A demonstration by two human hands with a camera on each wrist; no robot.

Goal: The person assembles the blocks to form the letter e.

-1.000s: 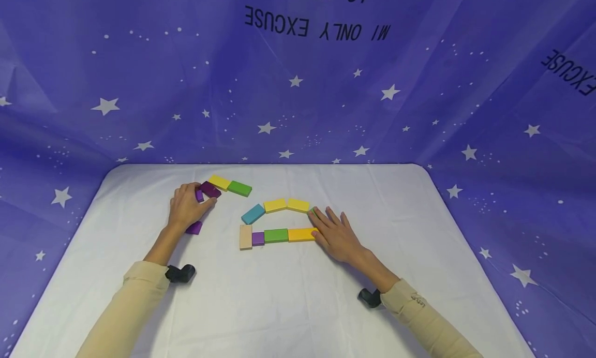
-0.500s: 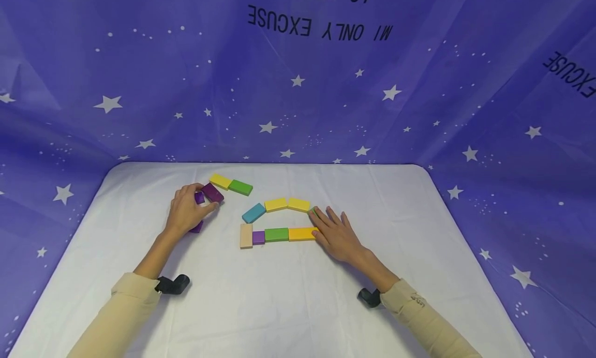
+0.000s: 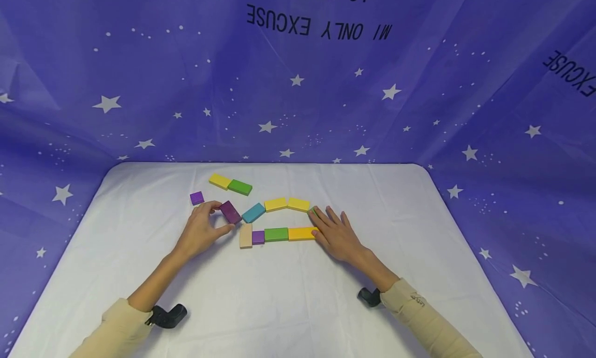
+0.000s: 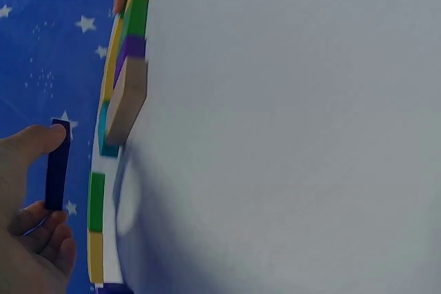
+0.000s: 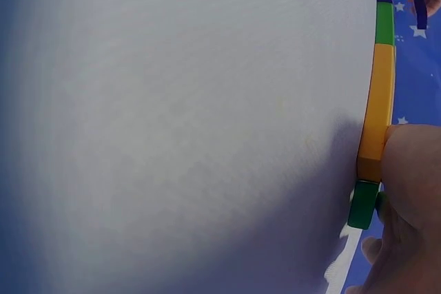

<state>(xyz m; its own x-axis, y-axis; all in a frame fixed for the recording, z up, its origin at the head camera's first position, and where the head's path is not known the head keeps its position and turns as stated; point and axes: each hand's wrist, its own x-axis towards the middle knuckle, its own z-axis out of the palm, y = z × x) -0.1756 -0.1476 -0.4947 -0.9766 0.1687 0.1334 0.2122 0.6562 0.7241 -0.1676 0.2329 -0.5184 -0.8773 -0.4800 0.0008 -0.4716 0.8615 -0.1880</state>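
Item 1: dark purple block (image 3: 230, 212), one; is hanging left of the blue block (image 3: 253, 213), close by, and in the left wrist view is appearing raised off the white table (image 3: 279, 306)

Grip on item 1: left hand (image 3: 200, 233) is pinching it by its two short ends, thumb at the near end, fingers at the far end, broad face staying uncovered

Handling, by judgement: is probably weighing little; is looking stiff, like painted wood, and hardly fragile; its smooth faces are perhaps offering some slip, so the opposite ends are giving the surest hold and are leaving both long edges free

Item 2: right hand (image 3: 339, 237); is grasping nothing, fingers lying extended; is resting at the right end, thumb on the orange block (image 3: 301, 234), fingers partly covering a green block (image 3: 313, 211)

Item 3: plain wooden block (image 3: 246, 236); is standing at the left end of the near row, close to item 1; whether they are touching, cannot tell

Item 4: small purple block (image 3: 197, 197); is lying alone, far left
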